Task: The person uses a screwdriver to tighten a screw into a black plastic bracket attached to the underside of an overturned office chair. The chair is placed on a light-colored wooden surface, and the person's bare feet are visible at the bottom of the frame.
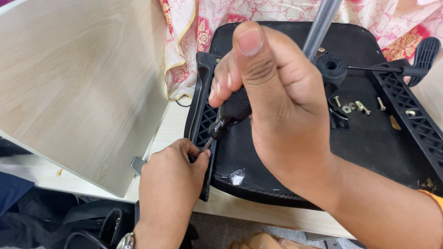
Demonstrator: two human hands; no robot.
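Note:
An upturned black chair seat (369,138) lies on a pale wooden surface. My right hand (272,101) is wrapped around the black textured handle of a screwdriver (230,113), thumb up, with the shaft angled down to the left. The tip meets the black plastic armrest bracket (203,87) on the seat's left edge. My left hand (170,184) pinches that bracket right at the tip; what sits under the fingers is hidden. A wristwatch shows on my left wrist.
Loose screws and washers (357,107) lie on the seat near the central black mechanism (331,69) with its grey metal column (320,25) and lever (415,64). A light wood panel (78,87) stands at left. Pink floral cloth (207,23) lies behind. A small plastic scrap (237,176) rests on the seat.

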